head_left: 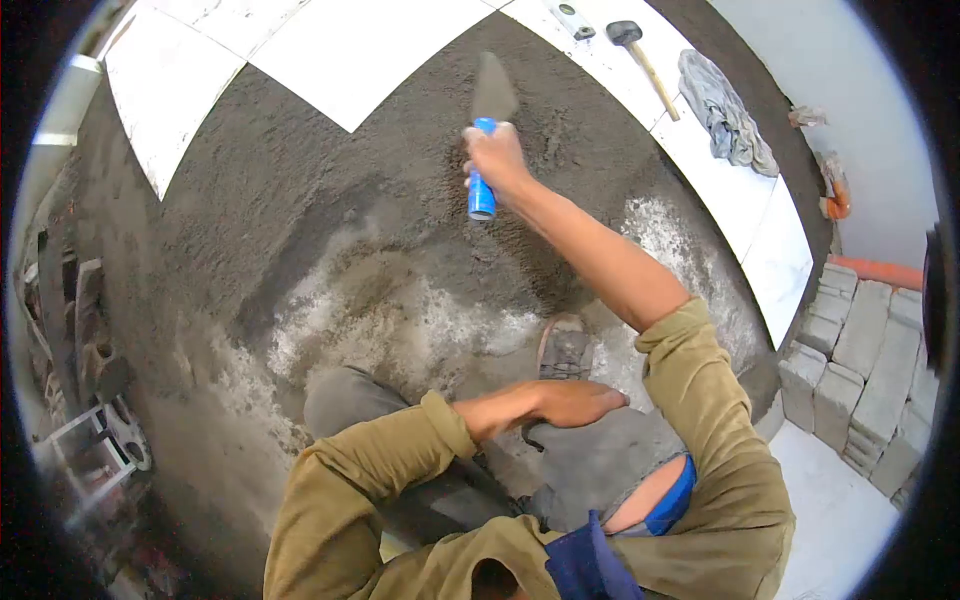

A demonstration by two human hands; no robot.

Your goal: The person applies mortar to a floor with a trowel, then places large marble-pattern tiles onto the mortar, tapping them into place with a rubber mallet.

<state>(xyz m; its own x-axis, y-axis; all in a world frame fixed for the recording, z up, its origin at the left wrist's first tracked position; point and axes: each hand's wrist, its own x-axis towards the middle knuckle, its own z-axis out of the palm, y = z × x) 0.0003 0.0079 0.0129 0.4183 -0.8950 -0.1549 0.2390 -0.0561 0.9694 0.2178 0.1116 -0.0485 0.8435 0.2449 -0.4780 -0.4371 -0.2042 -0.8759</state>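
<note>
My right hand [497, 158] is closed round the blue handle [481, 200] of a trowel. The trowel's pointed blade [493, 92] reaches away from me over the dark, grainy mortar bed [400, 150]; it is slightly blurred. My left hand [580, 403] lies across my bent knee [610, 445], back of the hand up, with no tool visible in it. Its fingers rest along the knee and are partly hidden. Just beyond that knee my shoe [566, 350] stands on the whitish, powdery ground.
White tiles [335, 60] border the mortar at the far side and right. On the right tiles lie a rubber mallet [645, 65], a small level [570, 18] and a grey rag [725, 110]. Grey blocks [860, 370] are stacked at right, near an orange pipe [880, 272]. Clutter [95, 350] lies at left.
</note>
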